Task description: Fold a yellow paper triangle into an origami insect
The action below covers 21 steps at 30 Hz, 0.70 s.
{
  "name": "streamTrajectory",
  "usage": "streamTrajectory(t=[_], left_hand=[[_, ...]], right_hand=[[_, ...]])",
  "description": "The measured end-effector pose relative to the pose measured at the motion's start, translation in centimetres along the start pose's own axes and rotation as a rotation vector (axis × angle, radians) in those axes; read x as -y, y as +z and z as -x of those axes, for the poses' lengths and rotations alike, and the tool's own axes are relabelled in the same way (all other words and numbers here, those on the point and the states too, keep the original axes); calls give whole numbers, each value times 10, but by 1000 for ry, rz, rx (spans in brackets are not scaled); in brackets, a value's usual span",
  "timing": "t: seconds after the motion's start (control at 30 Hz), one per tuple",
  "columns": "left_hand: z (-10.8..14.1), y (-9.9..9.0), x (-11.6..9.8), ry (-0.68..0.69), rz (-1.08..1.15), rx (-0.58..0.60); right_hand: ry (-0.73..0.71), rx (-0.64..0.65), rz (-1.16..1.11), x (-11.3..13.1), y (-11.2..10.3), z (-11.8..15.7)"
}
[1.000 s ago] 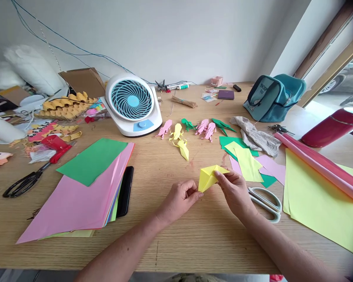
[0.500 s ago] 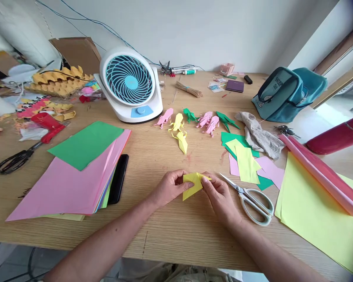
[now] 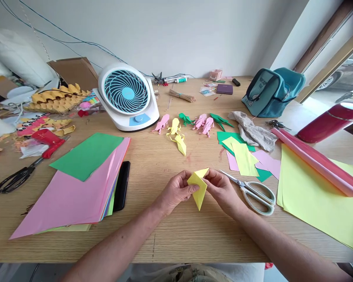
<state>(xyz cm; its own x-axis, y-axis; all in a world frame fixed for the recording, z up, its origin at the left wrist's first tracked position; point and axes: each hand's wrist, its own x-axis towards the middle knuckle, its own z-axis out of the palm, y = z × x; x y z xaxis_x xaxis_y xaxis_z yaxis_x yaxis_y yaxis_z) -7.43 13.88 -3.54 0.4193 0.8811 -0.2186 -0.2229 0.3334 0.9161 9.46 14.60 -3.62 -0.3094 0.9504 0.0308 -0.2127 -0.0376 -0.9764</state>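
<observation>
Between my two hands, just above the wooden table, is a small piece of folded yellow paper (image 3: 199,192) with one point hanging down. My left hand (image 3: 176,192) pinches its left side, thumb in front and fingers behind. On the upper right, my right hand (image 3: 220,188) grips the paper's edge between thumb and fingers. Scissors (image 3: 257,196) with pale handles lie just right of my right hand. Beyond my hands stand several folded paper figures, among them a yellow one (image 3: 181,144), a pink one (image 3: 161,123) and a green one (image 3: 220,121).
To the left lies a stack of coloured paper (image 3: 76,196) beside a black phone (image 3: 122,186). A white fan (image 3: 128,98) stands behind it. Paper scraps (image 3: 244,158), yellow sheets (image 3: 317,196), a red bottle (image 3: 329,121) and a teal bag (image 3: 273,94) are on the right.
The yellow paper has been turned in my hands, so a long point now hangs downward. Both hands have shifted slightly right, and the camera view has tilted.
</observation>
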Motion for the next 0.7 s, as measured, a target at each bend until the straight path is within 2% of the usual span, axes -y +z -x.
streamTrajectory(t=[0.13,0.23,0.33,0.47,0.6,0.7], left_hand=[[-2,1,6,110,-76,-89],[-2,-1,10,204,-141,-139],[1,0,12,224,-217,-108],[4,5,12,224,-269,-73],[4,7,9,237,-218,-65],[4,4,7,223,-251,-112]], right_hand=[[-110,-107,211,-9,-4,1],[-287,-205,496,-10,-6,3],[-440,-180,691,-5,-4,5],[-483,-90,726,-1,-1,7],[-468,-100,725,-2,-3,6],[-460,-113,690,-3,-6,5]])
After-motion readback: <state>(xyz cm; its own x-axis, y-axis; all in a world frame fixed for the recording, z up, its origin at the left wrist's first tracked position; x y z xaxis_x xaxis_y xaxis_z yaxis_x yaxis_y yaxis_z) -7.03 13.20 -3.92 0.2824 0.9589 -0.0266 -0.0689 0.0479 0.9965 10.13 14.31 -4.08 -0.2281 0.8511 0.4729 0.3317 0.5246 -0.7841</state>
